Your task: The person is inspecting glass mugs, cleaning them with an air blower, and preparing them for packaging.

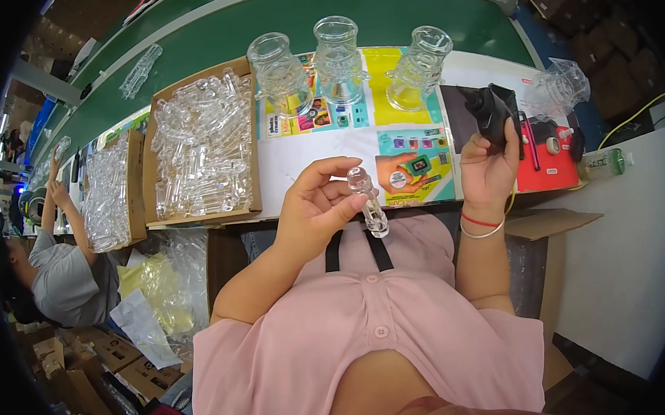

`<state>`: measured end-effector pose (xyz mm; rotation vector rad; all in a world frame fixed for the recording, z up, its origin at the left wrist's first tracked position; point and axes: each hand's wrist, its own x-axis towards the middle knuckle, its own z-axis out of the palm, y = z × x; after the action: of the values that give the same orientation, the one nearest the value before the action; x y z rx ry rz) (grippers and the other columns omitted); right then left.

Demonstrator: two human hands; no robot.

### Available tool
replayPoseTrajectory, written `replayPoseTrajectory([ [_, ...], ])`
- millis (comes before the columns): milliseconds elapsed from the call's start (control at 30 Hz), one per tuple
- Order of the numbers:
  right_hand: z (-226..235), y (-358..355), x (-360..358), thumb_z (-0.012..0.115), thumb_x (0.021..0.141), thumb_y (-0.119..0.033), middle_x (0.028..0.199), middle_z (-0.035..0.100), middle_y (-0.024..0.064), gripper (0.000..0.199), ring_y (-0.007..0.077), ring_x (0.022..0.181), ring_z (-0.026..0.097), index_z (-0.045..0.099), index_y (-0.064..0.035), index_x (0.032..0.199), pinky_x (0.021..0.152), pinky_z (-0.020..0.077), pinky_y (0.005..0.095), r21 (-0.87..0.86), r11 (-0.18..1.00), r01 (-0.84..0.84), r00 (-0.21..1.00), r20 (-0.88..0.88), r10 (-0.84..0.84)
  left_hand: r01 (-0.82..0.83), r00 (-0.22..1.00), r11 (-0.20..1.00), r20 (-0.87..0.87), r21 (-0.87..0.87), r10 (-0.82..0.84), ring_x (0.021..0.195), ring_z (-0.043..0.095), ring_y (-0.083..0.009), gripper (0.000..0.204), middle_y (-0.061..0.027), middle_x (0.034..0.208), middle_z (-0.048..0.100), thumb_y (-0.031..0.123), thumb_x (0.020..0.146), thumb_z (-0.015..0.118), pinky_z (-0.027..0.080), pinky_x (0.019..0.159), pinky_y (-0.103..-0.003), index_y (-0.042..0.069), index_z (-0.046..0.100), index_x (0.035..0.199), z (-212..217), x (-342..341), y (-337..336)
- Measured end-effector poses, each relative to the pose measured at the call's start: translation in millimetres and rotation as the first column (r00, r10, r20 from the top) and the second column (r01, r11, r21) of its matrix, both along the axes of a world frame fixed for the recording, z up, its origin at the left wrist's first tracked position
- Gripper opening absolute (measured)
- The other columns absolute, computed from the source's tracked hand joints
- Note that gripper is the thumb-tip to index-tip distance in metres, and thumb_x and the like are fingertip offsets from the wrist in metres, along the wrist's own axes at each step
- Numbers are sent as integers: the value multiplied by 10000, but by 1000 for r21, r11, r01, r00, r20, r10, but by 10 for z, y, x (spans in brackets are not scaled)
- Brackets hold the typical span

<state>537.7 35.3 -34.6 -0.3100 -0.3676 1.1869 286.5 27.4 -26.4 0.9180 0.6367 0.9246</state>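
Observation:
My left hand (311,207) pinches a small clear glass tube (375,217) between thumb and fingers, its rounded bulb end up and its other end pointing down toward my lap. My right hand (484,171) is wrapped round a black hand-held tool (491,115), raised over the right part of the table; its exact kind I cannot make out. Straight ahead, two tall clear glass vessels (280,79) stand side by side on printed sheets. A third glass vessel (418,71) stands farther right.
A cardboard box (255,148) full of clear glass tubes lies left of the sheets; another box (135,189) of glass sits beyond it. A co-worker (73,277) works at far left. At right are a plastic-wrapped glass vessel (559,90), a red sheet (543,172) and a green bottle (607,164).

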Motion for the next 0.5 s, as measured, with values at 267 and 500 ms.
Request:
replayPoseTrajectory([
  [267, -537, -58, 436, 512, 869, -192, 950, 585, 213, 259, 125, 573, 502, 545, 0, 1041, 482, 425, 189, -148, 989, -11, 972, -232, -24, -158, 842, 867, -394, 472, 368, 815, 595, -158, 336, -98, 891, 596, 42, 759, 642, 482, 716, -262, -1, 494, 1058, -486, 172, 503],
  [500, -450, -103, 345, 467, 894, -169, 928, 567, 225, 273, 98, 541, 453, 523, 40, 1061, 448, 374, 163, -39, 998, -48, 989, -139, 42, 345, 268, 504, -597, 792, 756, 945, 517, -272, 417, -136, 1022, 547, 151, 709, 636, 418, 824, -368, 4, 502, 1075, -863, 83, 903],
])
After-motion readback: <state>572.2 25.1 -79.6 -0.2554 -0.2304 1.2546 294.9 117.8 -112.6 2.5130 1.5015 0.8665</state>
